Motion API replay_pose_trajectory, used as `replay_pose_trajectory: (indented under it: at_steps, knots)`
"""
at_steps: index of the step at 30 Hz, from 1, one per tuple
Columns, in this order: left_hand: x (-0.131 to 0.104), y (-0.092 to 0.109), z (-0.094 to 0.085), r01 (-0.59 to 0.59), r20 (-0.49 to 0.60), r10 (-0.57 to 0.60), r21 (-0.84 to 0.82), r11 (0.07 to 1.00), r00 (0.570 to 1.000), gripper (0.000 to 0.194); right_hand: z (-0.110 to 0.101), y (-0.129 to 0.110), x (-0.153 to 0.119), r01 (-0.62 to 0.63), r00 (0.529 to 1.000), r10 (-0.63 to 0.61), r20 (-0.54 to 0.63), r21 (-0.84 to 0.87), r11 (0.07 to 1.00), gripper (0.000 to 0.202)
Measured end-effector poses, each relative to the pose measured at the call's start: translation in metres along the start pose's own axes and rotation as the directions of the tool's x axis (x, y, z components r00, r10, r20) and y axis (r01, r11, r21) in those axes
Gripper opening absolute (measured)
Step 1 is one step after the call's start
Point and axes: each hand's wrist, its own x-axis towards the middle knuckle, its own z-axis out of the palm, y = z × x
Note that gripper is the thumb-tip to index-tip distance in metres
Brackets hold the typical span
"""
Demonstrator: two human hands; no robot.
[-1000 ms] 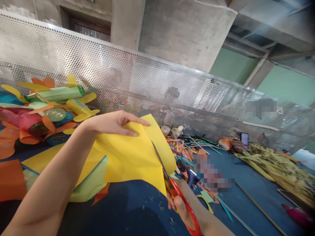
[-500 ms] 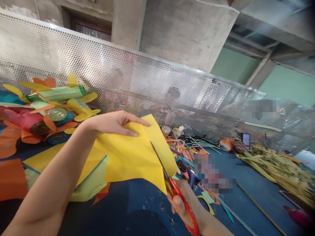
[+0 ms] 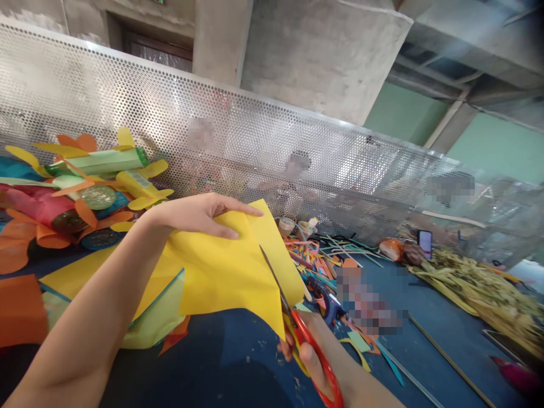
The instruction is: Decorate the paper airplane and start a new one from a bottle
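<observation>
My left hand [image 3: 204, 212] holds a yellow sheet of paper [image 3: 221, 266] at its upper edge. Its index finger and thumb stretch over the sheet, and the other fingers are hidden. Around the handles of a pair of scissors [image 3: 317, 351], one red and one yellow, my right hand [image 3: 317, 340] is closed. The dark blade lies along a slit in the sheet, with a yellow strip curling to its right. Beneath my left forearm lie another yellow sheet [image 3: 97, 269] and pale green paper [image 3: 157, 320].
Bottle crafts with paper fins [image 3: 93, 161] pile up at the left, near orange paper [image 3: 21, 311]. Paper scraps [image 3: 314, 255] and cups [image 3: 286, 226] lie beyond my right hand. A phone [image 3: 425, 243], dried husks [image 3: 488, 283] and a thin stick [image 3: 446, 357] are rightward. A perforated metal panel [image 3: 238, 136] borders the table.
The scissor handles have spread farther apart, with my right fingers shifting left and down. The paper's cut corner has moved slightly left. My left hand has barely shifted.
</observation>
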Motion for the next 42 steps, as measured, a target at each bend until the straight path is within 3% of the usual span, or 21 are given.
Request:
replay_pose_trajectory:
  at_steps: [8,16,22,34,42]
  knots:
    - [0.005,0.010,0.008,-0.058,0.078,0.055,0.038,0.998,0.995,0.057,-0.006,-0.013,-0.003,0.034,0.999,-0.032,0.015,-0.084,0.996,0.068]
    - [0.009,0.017,0.014,-0.131,0.077,0.125,0.077,0.988,0.989,0.056,-0.008,-0.008,-0.012,-0.008,0.998,0.004,-0.061,-0.064,0.998,0.054]
    - [0.009,0.018,0.015,-0.129,0.082,0.124,0.067,0.989,0.989,0.057,-0.005,-0.003,-0.007,0.090,0.994,-0.096,-0.051,-0.097,0.991,0.062]
    - [0.009,0.018,0.016,-0.129,0.084,0.126,0.036,0.991,0.988,0.057,-0.001,-0.009,-0.002,0.072,0.993,-0.075,-0.088,-0.038,0.997,0.069]
    - [0.008,0.018,0.016,-0.126,0.092,0.122,0.038,0.991,0.988,0.057,-0.002,-0.005,0.001,-0.003,0.998,0.000,0.058,0.054,0.999,0.080]
